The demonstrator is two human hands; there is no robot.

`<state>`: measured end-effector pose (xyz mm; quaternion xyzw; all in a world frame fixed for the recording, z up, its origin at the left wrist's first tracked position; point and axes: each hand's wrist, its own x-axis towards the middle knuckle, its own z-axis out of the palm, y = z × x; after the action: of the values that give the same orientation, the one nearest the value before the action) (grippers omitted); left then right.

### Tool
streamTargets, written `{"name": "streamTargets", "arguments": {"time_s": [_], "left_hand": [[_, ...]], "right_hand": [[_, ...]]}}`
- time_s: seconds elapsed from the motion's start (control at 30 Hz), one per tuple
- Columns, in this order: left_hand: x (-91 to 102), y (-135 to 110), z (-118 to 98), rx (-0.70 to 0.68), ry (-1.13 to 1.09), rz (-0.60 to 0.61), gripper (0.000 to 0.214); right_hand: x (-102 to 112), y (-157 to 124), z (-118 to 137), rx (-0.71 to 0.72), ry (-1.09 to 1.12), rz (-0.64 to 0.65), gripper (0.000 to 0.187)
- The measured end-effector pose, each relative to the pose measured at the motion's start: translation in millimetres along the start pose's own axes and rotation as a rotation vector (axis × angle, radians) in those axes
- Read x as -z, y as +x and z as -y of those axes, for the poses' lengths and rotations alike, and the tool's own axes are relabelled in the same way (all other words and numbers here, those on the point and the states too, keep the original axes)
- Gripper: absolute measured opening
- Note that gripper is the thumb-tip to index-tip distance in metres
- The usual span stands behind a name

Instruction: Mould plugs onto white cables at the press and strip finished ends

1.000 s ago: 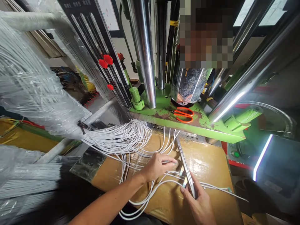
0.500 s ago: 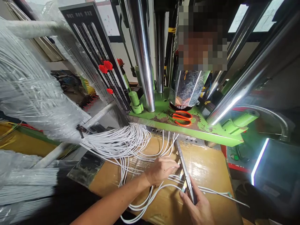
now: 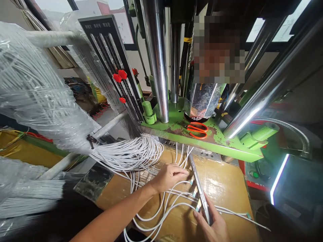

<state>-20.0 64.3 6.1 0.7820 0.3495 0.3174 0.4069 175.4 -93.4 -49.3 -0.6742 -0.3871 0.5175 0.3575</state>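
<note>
On the tabletop (image 3: 224,181), the metal fixture bar (image 3: 196,176) lies with its long axis from eleven to five o'clock, its near end clamped in the grip of the right hand (image 3: 214,228), while the left hand (image 3: 169,175), at nine o'clock of it, pinches one of the white cables (image 3: 131,153) by its end.

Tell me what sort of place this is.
Probably a cable-assembly factory workstation: a green press with steel columns, white cables fanned over the bench, and bagged cables alongside.
</note>
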Motion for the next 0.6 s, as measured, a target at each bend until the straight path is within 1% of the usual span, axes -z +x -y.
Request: {"name": "streamTargets", "arguments": {"time_s": [0.07,0.1,0.17,0.23,0.33,0.43,0.5,0.53,0.6], "left_hand": [[-3.4,7.1,7.7,-0.21,0.138,0.036,0.021],[-5.1,9.8,11.2,-0.29,0.193,0.049,0.022],[-8.3,13.0,17.2,-0.373,0.266,0.058,0.024],[-11.5,13.8,21.6,-0.403,0.313,0.061,0.026],[-14.7,13.6,25.5,-0.426,0.354,0.053,0.027],[-12.6,18.3,23.5,-0.436,0.375,0.066,0.024],[-7.6,26.4,17.2,-0.408,0.448,0.114,0.019],[-4.6,31.6,12.8,-0.397,0.502,0.157,0.02],[1.4,41.9,2.9,-0.395,0.599,0.271,0.033]], "right_hand": [[-4.6,-0.2,-2.0,0.032,0.029,-0.084,0.089],[-7.3,-0.5,-3.3,0.05,0.043,-0.131,0.084],[-12.3,-1.2,-5.9,0.076,0.058,-0.201,0.075],[-15.7,-2.0,-7.6,0.082,0.051,-0.205,0.074],[-16.7,-2.4,-8.6,0.083,0.022,-0.186,0.08],[-11.8,-0.7,-8.9,0.092,-0.032,-0.184,0.074],[-4.5,1.3,-8.3,0.11,-0.109,-0.198,0.07],[0.0,2.3,-7.3,0.13,-0.162,-0.201,0.068],[9.1,3.7,-3.1,0.206,-0.282,-0.224,0.063]]}}
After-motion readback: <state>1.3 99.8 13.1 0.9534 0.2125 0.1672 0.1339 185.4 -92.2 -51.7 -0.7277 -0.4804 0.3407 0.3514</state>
